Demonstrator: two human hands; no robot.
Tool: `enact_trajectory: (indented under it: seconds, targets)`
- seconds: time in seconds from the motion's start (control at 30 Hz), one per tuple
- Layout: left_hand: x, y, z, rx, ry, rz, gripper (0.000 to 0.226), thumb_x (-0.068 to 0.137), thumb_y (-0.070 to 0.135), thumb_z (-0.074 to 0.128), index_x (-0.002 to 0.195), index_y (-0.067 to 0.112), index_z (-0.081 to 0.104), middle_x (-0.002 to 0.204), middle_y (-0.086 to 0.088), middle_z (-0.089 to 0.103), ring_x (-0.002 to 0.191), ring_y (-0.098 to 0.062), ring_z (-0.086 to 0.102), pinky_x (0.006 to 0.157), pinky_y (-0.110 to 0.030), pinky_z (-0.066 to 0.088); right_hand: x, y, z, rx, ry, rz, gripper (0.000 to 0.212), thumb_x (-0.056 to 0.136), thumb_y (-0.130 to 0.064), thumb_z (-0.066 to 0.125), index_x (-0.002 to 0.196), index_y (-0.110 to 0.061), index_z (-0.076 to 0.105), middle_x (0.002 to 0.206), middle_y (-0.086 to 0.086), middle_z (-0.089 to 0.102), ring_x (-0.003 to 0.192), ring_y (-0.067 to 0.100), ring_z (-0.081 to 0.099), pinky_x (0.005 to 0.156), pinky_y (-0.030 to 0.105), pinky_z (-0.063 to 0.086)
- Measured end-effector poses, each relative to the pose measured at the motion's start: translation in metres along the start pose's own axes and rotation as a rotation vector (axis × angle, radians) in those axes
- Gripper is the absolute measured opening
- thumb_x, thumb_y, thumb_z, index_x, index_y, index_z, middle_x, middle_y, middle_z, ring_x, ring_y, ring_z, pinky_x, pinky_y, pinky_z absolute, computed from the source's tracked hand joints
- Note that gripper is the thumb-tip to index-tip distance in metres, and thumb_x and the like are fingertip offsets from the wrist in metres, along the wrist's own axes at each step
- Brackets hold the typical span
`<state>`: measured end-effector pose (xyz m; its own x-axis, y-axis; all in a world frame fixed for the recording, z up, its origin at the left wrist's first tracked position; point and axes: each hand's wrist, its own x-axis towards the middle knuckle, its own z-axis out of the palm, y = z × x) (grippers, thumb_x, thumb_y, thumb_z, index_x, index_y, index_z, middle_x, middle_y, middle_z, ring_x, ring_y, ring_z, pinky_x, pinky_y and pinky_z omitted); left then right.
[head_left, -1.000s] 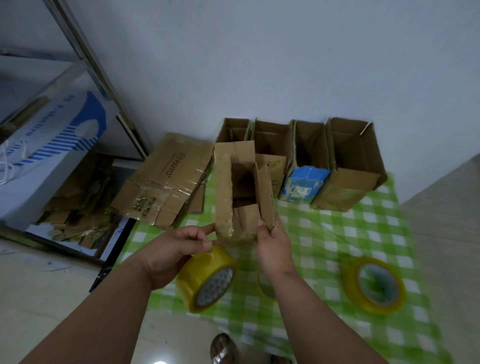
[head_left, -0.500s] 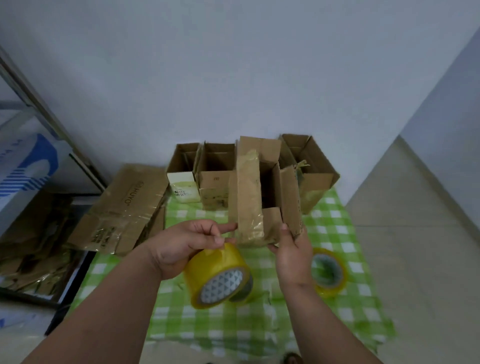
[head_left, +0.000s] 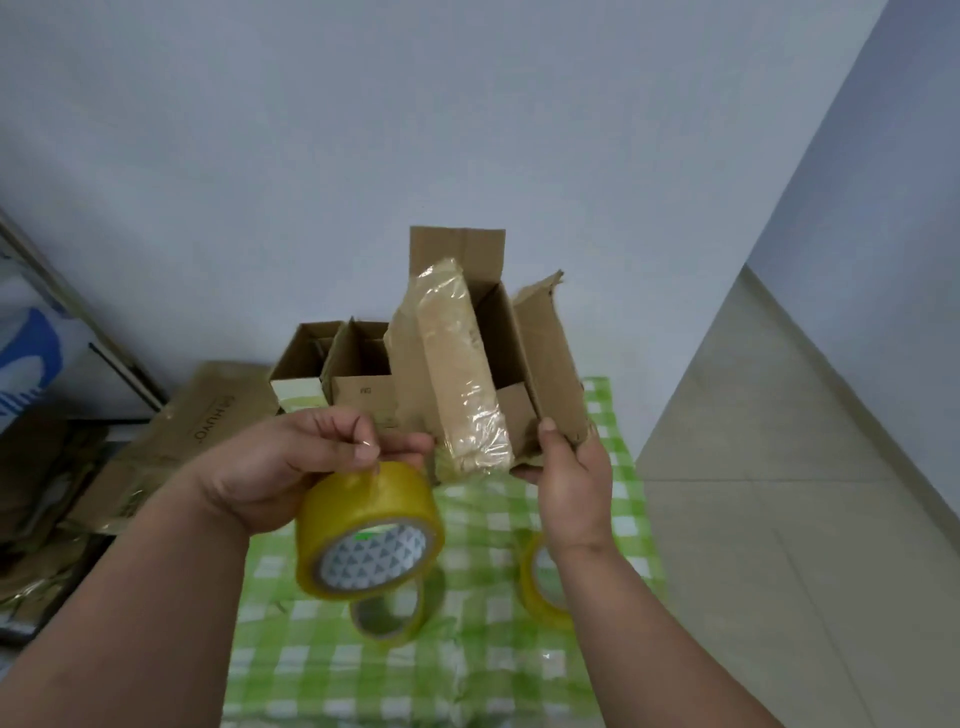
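Left grip (head_left: 280, 467) is closed round the tape roll (head_left: 363, 514); the cardboard box (head_left: 452, 364), just above at frame centre, is pinched by right grip (head_left: 571, 467).

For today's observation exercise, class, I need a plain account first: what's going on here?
A person seems to be taping up a small cardboard box. The right hand holds it up by its lower corner, flaps open, with one flap wrapped in clear tape. The left hand grips a yellow tape roll just beside the box, above a green checked cloth. Two spare rolls lie on the cloth, and open boxes stand behind near the wall.
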<state>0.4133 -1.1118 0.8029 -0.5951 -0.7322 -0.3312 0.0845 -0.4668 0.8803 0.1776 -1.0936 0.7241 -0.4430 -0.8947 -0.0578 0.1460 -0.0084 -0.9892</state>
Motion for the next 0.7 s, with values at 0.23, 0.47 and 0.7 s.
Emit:
enact_trajectory:
  seconds: [0.23,0.47,0.7]
  targets:
    - [0.055,0.008,0.079,0.095,0.066,0.095,0.007,0.073,-0.003,0.062,0.071,0.004,0.063,0.147,-0.003,0.049,0.118,-0.029,0.063,0.100,-0.044,0.050,0.036,-0.026,-0.036,-0.030,0.164,-0.126,0.024,0.099,-0.026,0.048,0.119,-0.033,0.059,0.107,-0.014,0.068,0.108,0.020,0.064,0.096,0.053,0.051]
    - [0.128,-0.030,0.109,0.242,0.113,0.008,0.019,0.083,-0.004,0.066,0.070,0.010,0.062,0.136,-0.002,0.057,0.122,-0.028,0.060,0.107,-0.041,0.043,0.073,-0.015,-0.099,-0.144,0.330,-0.058,0.032,0.099,-0.026,0.045,0.095,-0.056,0.055,0.088,-0.026,0.064,0.097,0.011,0.063,0.093,0.051,0.052]
    - [0.181,-0.077,0.098,0.367,0.243,-0.171,0.025,0.085,0.004,0.070,0.067,0.013,0.057,0.145,0.002,0.051,0.126,-0.012,0.048,0.096,-0.033,0.040,0.103,0.048,-0.150,-0.332,0.332,0.171,0.031,0.100,-0.023,0.044,0.129,-0.022,0.057,0.112,0.004,0.066,0.105,0.029,0.062,0.096,0.053,0.049]
